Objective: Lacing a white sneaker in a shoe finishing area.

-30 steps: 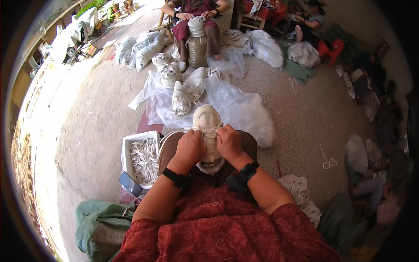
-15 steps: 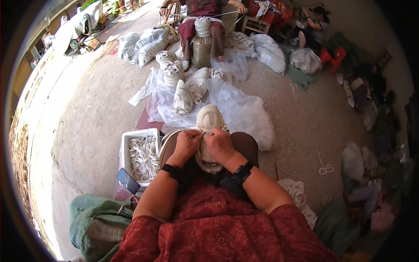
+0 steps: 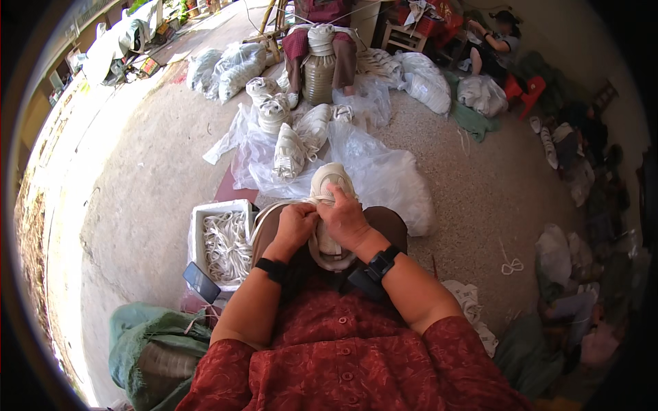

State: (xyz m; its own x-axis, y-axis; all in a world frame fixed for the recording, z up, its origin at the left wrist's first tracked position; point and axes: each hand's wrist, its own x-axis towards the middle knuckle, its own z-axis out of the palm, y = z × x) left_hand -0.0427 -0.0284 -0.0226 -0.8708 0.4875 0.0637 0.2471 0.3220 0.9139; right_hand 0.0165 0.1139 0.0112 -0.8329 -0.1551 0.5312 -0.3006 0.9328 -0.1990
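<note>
Pale shoe [image 3: 330,174], one: between the thighs [image 3: 390,225], long axis near to far, toe far. Left hand [image 3: 296,225], pinched on white lace [image 3: 274,205] at its left side; right hand [image 3: 344,220], alongside, nearer the toe (fingertips hidden, so grip cannot be told).

L head cam, fisheye, downward

A: What's the shoe [image 3: 327,172] made of?
B: Matt fabric, it seems — mesh at the toe.
A: And the laces [image 3: 226,248], left?
B: Woven-looking cord, dull, in a box [image 3: 197,236] that looks like smooth, matt foam.
A: Anything shiny?
B: The phone [image 3: 201,282] — glossy, smooth. The far bag [image 3: 387,175] too: thin, crinkled plastic.
A: Floor [image 3: 144,185]?
B: Rough, matt concrete.
A: The near-left sack [image 3: 129,335]?
B: Coarse netted cloth. And the far-right chair [image 3: 530,99]: smooth plastic.
</note>
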